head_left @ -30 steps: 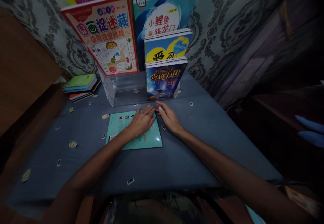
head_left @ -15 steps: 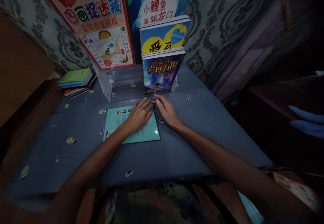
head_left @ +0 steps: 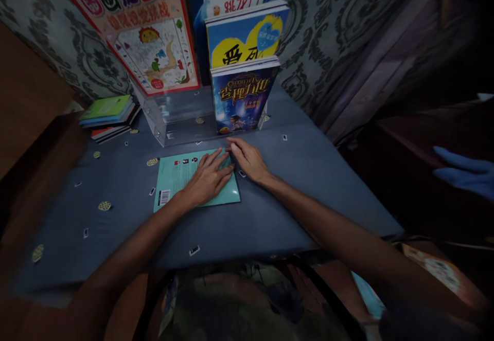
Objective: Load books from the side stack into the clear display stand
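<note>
A thin teal booklet (head_left: 177, 179) lies flat on the grey-blue table (head_left: 270, 217), back cover up with a barcode at its near left corner. My left hand (head_left: 206, 179) rests flat on the booklet's right half, fingers spread. My right hand (head_left: 247, 160) lies at the booklet's far right corner, fingers stretched and touching its edge. Just behind the hands a dark blue storybook (head_left: 241, 96) stands in a clear acrylic rack (head_left: 175, 120).
More picture books stand in the rack: a red-bordered one (head_left: 144, 37) and a blue-yellow one (head_left: 245, 35). A small stack of books (head_left: 108, 117) lies at the far left. Small stickers dot the table. Another person's blue-gloved hand (head_left: 465, 174) shows at the right edge.
The view has tilted down and the scene has shifted up-left. My left hand has spread its fingers on the booklet; my right hand stays at the booklet's far corner.
</note>
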A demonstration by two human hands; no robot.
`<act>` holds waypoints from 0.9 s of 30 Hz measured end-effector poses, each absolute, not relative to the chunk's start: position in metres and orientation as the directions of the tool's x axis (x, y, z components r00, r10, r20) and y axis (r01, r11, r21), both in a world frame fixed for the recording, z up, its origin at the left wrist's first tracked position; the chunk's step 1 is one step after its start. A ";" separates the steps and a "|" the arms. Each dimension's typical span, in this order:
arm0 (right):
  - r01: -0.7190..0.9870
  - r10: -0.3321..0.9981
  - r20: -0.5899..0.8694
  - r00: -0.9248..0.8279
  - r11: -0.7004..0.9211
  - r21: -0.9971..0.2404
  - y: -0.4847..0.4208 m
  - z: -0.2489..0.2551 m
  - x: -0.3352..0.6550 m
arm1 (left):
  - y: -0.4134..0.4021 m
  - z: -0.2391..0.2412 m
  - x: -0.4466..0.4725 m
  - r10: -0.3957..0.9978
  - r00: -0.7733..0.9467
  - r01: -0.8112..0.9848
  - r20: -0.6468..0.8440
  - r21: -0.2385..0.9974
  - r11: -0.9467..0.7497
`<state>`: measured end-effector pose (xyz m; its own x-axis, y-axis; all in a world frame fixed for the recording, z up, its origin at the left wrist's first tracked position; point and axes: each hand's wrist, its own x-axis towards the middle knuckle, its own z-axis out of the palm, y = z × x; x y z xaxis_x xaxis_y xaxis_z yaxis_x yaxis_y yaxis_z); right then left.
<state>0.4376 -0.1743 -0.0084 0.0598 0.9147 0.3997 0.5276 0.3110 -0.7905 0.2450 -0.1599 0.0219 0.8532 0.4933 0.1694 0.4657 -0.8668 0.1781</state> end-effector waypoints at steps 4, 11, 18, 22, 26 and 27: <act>0.524 0.913 0.402 0.072 0.309 -0.794 -0.174 -0.010 0.437 | -0.176 0.022 0.235 0.432 0.883 0.402 0.183 0.181 -0.898; 0.540 0.909 0.413 0.054 0.321 -0.778 -0.173 -0.011 0.437 | -0.201 0.022 0.218 0.357 0.915 0.324 0.187 0.185 -0.928; 0.571 0.904 0.427 0.032 0.334 -0.750 -0.175 -0.010 0.436 | -0.218 0.021 0.215 0.367 0.916 0.353 0.165 0.106 -0.929; 0.609 0.893 0.451 -0.004 0.360 -0.707 -0.177 -0.009 0.436 | -0.229 0.017 0.216 0.380 0.915 0.381 0.136 0.018 -0.925; 0.645 0.878 0.477 -0.038 0.386 -0.660 -0.179 -0.008 0.435 | -0.240 0.015 0.213 0.390 0.915 0.395 0.104 -0.034 -0.918; 0.649 0.876 0.480 -0.042 0.389 -0.654 -0.179 -0.008 0.435 | -0.242 0.014 0.211 0.393 0.914 0.398 0.101 -0.043 -0.916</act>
